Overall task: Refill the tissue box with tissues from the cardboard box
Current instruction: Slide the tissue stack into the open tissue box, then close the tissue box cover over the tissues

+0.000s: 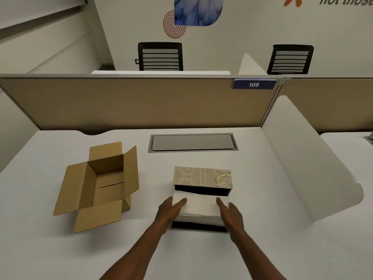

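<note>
Both hands, left (168,211) and right (232,214), clasp a white tissue stack (198,207) over the open tissue box (201,178); empty cardboard box (99,184) left, on a white tabletop (262,249) before a tan partition (131,102).

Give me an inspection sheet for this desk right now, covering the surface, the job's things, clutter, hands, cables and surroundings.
Surface: white desk, with a closed grey hatch set into it near the back.
Job's things: cardboard box at left, flaps open, nothing visible inside; patterned tissue box with lid raised; white tissue stack partly in the tissue box.
Clutter: nothing seen.
Hands: left hand and right hand grip opposite ends of the tissue stack.
Cables: nothing seen.
Surroundings: tan partition with a tag reading 109; white side divider; two black chairs beyond.
</note>
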`<state>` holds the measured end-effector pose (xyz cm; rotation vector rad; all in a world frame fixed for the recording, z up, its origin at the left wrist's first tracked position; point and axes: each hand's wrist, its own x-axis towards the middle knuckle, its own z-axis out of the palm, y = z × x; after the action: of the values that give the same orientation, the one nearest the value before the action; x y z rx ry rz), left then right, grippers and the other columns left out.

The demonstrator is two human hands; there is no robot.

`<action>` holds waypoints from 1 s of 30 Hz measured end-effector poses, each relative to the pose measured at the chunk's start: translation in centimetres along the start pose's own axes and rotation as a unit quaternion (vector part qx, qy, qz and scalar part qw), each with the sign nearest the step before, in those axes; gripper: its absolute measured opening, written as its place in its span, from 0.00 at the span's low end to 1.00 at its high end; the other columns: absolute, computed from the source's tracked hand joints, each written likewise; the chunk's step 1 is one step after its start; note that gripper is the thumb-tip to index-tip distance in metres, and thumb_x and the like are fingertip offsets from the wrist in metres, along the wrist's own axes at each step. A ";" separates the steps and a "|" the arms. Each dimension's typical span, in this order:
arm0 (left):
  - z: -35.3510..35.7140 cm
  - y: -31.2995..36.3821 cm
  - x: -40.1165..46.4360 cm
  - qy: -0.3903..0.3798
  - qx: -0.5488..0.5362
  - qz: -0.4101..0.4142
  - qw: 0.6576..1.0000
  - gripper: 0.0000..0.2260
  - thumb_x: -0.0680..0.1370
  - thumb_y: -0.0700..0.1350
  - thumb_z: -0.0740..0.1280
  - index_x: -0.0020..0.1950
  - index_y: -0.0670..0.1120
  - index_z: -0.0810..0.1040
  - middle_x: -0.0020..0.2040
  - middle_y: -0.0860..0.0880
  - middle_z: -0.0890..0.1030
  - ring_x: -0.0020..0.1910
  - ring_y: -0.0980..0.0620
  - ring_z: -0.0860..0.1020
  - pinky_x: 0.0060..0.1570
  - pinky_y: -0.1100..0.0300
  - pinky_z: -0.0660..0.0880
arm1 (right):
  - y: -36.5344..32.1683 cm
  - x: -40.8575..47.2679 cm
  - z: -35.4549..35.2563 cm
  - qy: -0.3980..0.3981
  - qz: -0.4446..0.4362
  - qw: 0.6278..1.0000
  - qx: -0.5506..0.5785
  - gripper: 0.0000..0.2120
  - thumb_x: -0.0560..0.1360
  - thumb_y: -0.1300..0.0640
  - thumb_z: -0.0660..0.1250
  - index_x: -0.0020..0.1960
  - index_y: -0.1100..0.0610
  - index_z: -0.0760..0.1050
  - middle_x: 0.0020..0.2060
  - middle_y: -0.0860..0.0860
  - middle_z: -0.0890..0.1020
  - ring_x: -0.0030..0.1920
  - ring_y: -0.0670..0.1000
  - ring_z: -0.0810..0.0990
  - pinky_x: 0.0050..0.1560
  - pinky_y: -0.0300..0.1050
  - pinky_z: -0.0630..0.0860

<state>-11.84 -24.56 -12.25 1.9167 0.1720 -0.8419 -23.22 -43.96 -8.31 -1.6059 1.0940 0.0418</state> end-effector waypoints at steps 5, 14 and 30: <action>0.9 -0.4 -0.2 0.005 0.012 0.005 1.000 0.50 0.59 0.79 0.65 0.74 0.53 0.69 0.70 0.50 0.76 0.66 0.47 0.75 0.67 0.47 0.74 | 0.5 0.6 0.0 0.004 0.003 1.000 -0.007 0.38 0.80 0.38 0.63 0.80 0.60 0.60 0.79 0.58 0.65 0.77 0.60 0.66 0.73 0.56 0.68; 0.9 -0.3 -2.8 0.141 0.186 0.170 0.957 0.36 0.78 0.61 0.65 0.80 0.48 0.58 0.79 0.46 0.64 0.77 0.47 0.64 0.74 0.54 0.65 | 0.4 0.9 -1.0 0.176 -0.113 0.977 -0.034 0.25 0.79 0.44 0.68 0.70 0.57 0.73 0.64 0.57 0.80 0.64 0.58 0.79 0.64 0.54 0.75; 5.7 -2.8 -2.0 0.024 0.549 0.357 0.756 0.40 0.77 0.69 0.54 0.81 0.55 0.40 0.81 0.49 0.34 0.79 0.44 0.32 0.74 0.38 0.33 | -9.0 6.0 1.8 -0.065 -0.335 0.788 -0.513 0.30 0.83 0.44 0.57 0.79 0.58 0.60 0.78 0.57 0.65 0.79 0.59 0.59 0.79 0.60 0.56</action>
<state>-17.36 -27.45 -14.55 2.7322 -1.2312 -0.3179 -12.99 -46.80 -5.47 -2.8505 0.2667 0.3140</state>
